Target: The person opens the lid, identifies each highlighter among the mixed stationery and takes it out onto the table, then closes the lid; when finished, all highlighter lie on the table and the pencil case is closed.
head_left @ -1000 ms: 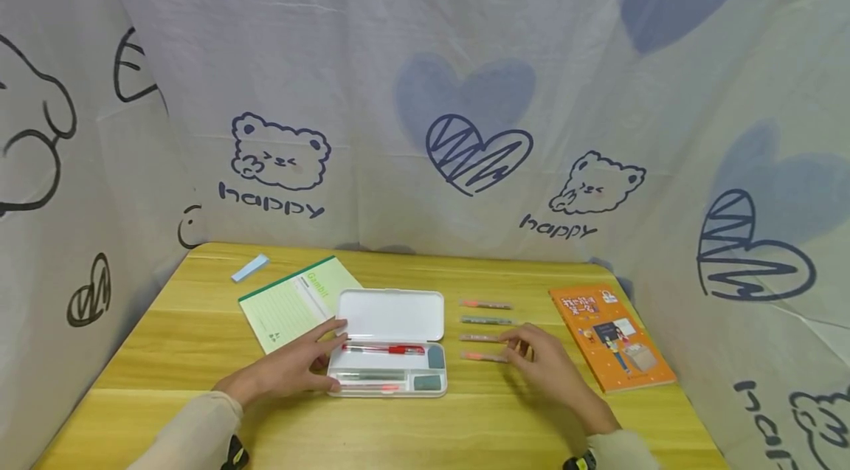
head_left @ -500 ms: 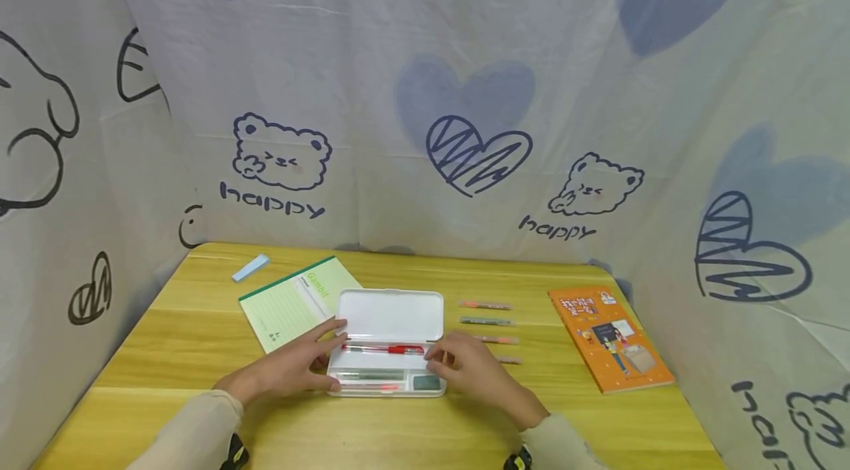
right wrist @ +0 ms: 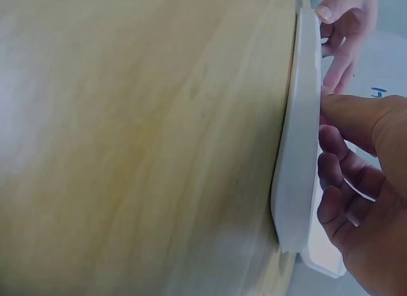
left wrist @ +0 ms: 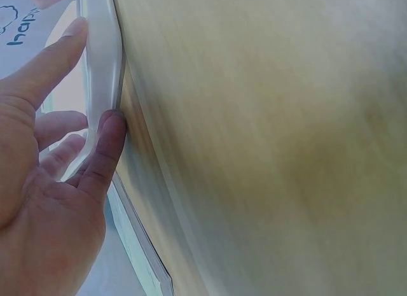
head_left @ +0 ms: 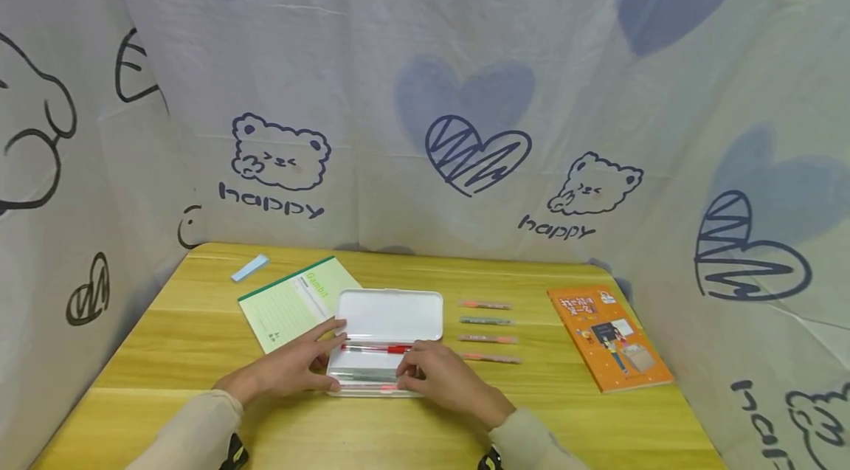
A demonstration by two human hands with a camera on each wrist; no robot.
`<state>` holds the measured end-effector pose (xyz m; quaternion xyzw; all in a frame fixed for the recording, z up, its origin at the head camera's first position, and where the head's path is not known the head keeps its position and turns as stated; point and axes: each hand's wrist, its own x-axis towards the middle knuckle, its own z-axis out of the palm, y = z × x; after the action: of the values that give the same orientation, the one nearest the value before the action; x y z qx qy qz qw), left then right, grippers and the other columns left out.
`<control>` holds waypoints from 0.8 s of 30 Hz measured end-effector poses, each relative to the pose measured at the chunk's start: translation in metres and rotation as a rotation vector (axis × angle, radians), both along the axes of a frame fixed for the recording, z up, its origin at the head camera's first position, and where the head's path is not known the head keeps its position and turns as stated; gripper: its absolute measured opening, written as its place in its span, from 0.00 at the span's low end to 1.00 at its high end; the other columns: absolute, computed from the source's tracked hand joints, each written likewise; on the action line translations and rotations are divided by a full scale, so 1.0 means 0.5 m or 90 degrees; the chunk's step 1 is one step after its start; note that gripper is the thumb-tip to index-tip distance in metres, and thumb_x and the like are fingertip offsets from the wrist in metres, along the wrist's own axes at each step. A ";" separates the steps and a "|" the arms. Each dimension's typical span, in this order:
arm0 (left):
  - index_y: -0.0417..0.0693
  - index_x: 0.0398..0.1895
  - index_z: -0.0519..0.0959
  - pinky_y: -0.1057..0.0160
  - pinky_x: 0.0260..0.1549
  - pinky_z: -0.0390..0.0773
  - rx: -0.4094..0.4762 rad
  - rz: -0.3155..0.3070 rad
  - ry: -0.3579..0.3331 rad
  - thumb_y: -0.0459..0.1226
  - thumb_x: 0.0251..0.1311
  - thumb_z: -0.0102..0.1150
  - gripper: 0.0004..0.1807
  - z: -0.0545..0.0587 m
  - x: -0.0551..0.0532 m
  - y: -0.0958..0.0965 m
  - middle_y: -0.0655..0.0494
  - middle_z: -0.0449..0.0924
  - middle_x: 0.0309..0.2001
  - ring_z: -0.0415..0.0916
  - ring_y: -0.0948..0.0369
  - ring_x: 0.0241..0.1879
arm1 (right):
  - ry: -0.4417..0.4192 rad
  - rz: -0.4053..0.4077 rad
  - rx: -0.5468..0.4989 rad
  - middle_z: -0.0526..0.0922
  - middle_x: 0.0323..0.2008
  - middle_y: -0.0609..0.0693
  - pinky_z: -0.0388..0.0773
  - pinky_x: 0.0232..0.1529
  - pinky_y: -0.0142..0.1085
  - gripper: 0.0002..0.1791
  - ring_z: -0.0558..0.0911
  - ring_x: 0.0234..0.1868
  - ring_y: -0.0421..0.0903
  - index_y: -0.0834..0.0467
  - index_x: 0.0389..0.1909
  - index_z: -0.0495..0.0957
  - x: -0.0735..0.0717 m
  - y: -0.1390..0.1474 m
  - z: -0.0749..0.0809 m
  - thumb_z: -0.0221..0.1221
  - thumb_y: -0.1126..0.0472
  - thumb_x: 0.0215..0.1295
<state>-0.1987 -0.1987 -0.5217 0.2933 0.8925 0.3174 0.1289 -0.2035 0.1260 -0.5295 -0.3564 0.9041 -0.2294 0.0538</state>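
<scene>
An open white pencil case (head_left: 389, 316) lies in the middle of the table in the head view. My left hand (head_left: 288, 363) holds its left end, thumb at the front corner and fingers by the hinge. Inside lie a red pen (head_left: 378, 348), a green pen (head_left: 365, 374) and an orange-tipped pen (head_left: 368, 386). My right hand (head_left: 445, 380) reaches over the case's right half, bent fingertips at the pens' right ends; I cannot tell whether they pinch one. It hides the erasers. In the right wrist view its thumb and fingers (right wrist: 331, 204) dip over the case's white wall (right wrist: 296, 143).
Several slim pens (head_left: 488, 321) lie in a column right of the case. An orange book (head_left: 614, 344) is at the right, a green notebook (head_left: 285, 311) behind the left hand. A light-blue strip (head_left: 250, 268) lies at the back left. A printed cloth (head_left: 372, 86) surrounds the table.
My right hand has moved left from the loose pens to the inside of the case, now covering its erasers. The left hand has kept its place.
</scene>
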 end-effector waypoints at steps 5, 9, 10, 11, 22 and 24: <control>0.31 0.81 0.66 0.58 0.66 0.79 -0.007 0.000 0.009 0.52 0.69 0.74 0.48 -0.002 0.000 0.000 0.35 0.51 0.87 0.81 0.61 0.57 | 0.007 -0.005 0.027 0.81 0.36 0.35 0.76 0.42 0.25 0.06 0.74 0.37 0.29 0.48 0.42 0.91 0.000 -0.012 0.002 0.71 0.50 0.74; 0.31 0.81 0.66 0.57 0.67 0.79 -0.007 0.000 0.014 0.52 0.69 0.74 0.48 -0.004 0.000 0.000 0.35 0.51 0.87 0.81 0.61 0.57 | 0.008 -0.001 0.040 0.83 0.37 0.36 0.75 0.41 0.24 0.07 0.74 0.37 0.29 0.49 0.44 0.93 0.001 -0.017 0.011 0.71 0.51 0.74; 0.31 0.81 0.66 0.58 0.66 0.79 -0.006 0.000 0.014 0.52 0.69 0.74 0.48 -0.004 -0.001 -0.001 0.35 0.51 0.87 0.81 0.61 0.57 | 0.012 0.003 0.043 0.84 0.38 0.37 0.75 0.41 0.25 0.07 0.75 0.37 0.29 0.49 0.44 0.93 0.002 -0.019 0.014 0.71 0.52 0.74; 0.30 0.80 0.66 0.59 0.65 0.80 -0.003 -0.004 0.016 0.51 0.69 0.74 0.48 -0.005 -0.001 -0.001 0.34 0.51 0.86 0.82 0.61 0.56 | 0.019 0.010 0.049 0.85 0.38 0.37 0.75 0.40 0.25 0.07 0.76 0.37 0.29 0.49 0.45 0.94 0.002 -0.021 0.017 0.70 0.52 0.75; 0.30 0.80 0.66 0.61 0.61 0.82 0.007 -0.009 0.009 0.50 0.69 0.75 0.48 -0.001 -0.001 -0.001 0.33 0.51 0.86 0.83 0.62 0.54 | 0.202 0.050 0.124 0.86 0.34 0.37 0.70 0.35 0.25 0.05 0.78 0.33 0.32 0.45 0.38 0.93 0.012 -0.048 0.021 0.70 0.54 0.75; 0.30 0.80 0.66 0.62 0.60 0.82 0.006 -0.008 0.008 0.51 0.68 0.74 0.48 0.000 -0.001 -0.002 0.34 0.51 0.86 0.83 0.62 0.54 | 0.247 0.057 0.132 0.84 0.31 0.37 0.64 0.32 0.26 0.06 0.78 0.30 0.32 0.44 0.35 0.91 0.016 -0.049 0.022 0.70 0.53 0.74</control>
<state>-0.1992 -0.1995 -0.5219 0.3016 0.8898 0.3191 0.1240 -0.1953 0.1013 -0.5186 -0.4266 0.8993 -0.0597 -0.0749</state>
